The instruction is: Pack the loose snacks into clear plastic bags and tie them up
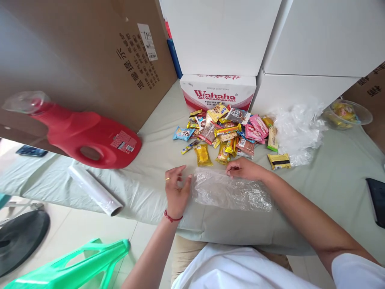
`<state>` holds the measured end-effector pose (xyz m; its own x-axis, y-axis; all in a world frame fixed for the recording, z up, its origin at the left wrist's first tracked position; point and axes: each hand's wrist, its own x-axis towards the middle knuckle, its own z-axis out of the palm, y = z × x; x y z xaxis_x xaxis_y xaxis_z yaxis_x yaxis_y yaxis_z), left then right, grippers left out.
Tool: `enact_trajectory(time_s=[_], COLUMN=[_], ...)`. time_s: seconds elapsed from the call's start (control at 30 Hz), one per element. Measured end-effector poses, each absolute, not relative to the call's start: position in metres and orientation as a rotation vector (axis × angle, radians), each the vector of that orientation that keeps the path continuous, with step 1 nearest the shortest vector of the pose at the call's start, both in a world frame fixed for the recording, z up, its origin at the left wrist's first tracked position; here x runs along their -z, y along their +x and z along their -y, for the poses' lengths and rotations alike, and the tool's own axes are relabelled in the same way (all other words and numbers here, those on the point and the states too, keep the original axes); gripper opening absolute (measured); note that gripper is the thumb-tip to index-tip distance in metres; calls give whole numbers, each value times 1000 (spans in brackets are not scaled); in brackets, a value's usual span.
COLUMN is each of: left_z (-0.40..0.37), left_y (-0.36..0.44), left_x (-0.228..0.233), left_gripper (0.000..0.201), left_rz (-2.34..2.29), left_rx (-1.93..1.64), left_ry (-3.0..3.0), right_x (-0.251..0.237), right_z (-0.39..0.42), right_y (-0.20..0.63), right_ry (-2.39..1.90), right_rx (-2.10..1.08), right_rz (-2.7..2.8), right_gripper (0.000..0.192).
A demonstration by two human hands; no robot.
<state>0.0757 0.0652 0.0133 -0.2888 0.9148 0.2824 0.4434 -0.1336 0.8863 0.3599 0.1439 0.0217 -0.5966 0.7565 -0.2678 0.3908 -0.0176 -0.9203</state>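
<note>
Both hands rest low, left hand [176,190] spread, right hand [244,168] pinching.

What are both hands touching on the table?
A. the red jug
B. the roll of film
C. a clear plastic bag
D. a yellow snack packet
C: the left hand and right hand rest on opposite ends of the clear plastic bag, apart from the snack pile.
</note>
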Motion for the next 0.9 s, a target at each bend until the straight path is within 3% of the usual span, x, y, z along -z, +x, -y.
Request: enact_trajectory(time_s=[0.07, 0.27, 0.43, 0.6, 0.9], left_z=[-53, -25, -30, -27, -26], left_y=[84, 149, 183, 167, 119], left_x=[-23, -34, -24, -22, -23], left_gripper=[22, 42, 42, 41, 39], left_rz=[-1763, -1361, -1219, -1152, -1004], left_rx=[-1484, -1020, -1087, -1215, -1235], left_ry=[1334, 1022, 688, 444, 269], right_x=[-23, -39, -43, -40, -37], right_z=[-132, -80, -47, -32, -20], right_y=[358, 339, 328, 343, 391], right_ry=[-1271, -1306, -1297, -1395, -1407], right_rx=[-1640, -1576, -1466, -1306, -1424], right_rz=[1813, 1529, 1424, 1017, 550], right_gripper=[19, 26, 30, 41, 53])
